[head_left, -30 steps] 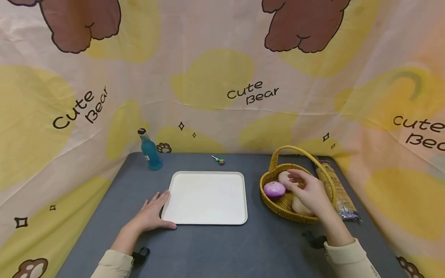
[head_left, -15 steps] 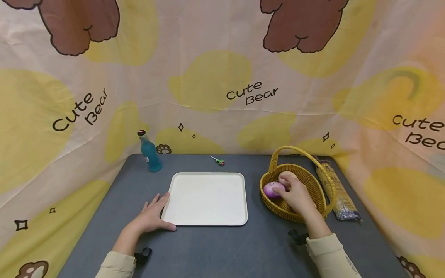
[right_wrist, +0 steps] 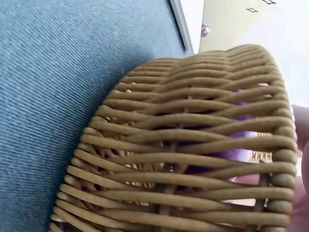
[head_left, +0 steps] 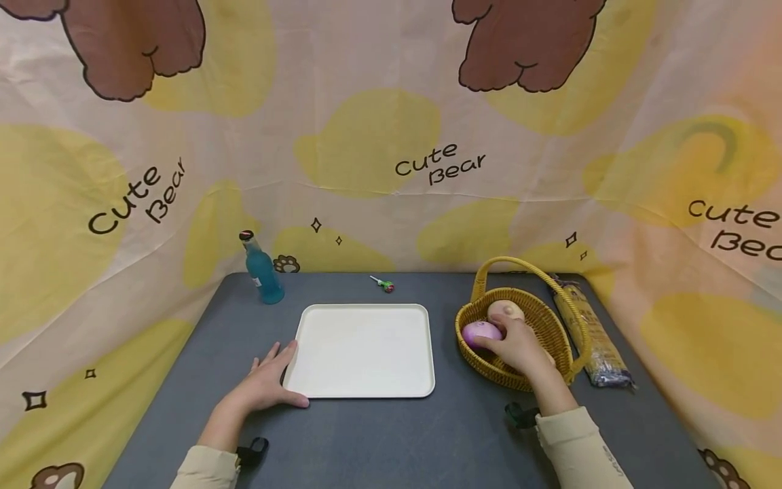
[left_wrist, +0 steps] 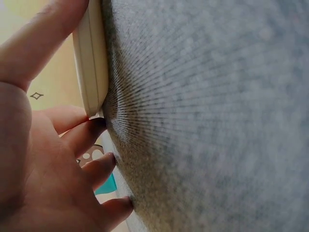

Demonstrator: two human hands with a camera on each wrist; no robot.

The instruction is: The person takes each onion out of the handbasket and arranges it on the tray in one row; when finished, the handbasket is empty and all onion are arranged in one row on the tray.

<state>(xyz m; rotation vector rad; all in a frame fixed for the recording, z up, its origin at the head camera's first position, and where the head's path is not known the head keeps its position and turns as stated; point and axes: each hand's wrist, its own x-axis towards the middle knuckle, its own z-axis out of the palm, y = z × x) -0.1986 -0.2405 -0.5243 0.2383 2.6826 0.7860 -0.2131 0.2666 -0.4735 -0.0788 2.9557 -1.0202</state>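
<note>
My left hand [head_left: 264, 382] rests at the left side of a white rectangular tray [head_left: 366, 350]. Its fingers are spread along the left edge, and the thumb lies at the near corner. In the left wrist view the tray's rim [left_wrist: 89, 67] stands between thumb and fingers. My right hand [head_left: 518, 345] reaches into a round wicker basket [head_left: 467, 353], thumb and fingers on either side of a purple rounded object [head_left: 479, 333]. A pale rounded object [head_left: 506, 310] lies just behind it. Through the weave in the right wrist view, the purple object [right_wrist: 241, 153] shows in part.
The basket's tall handle [head_left: 583, 326] arches over its right side. Right of it lies a long yellowish plastic packet [head_left: 595, 339]. A blue bottle [head_left: 264, 275] stands at the back left, and a small lollipop [head_left: 385, 285] lies behind the tray. Printed cloth [head_left: 366, 156] hangs around the table.
My right hand has moved left and down within the basket, from above the pale objects to the purple one, closing its fingers about it. The left hand stays at the tray.
</note>
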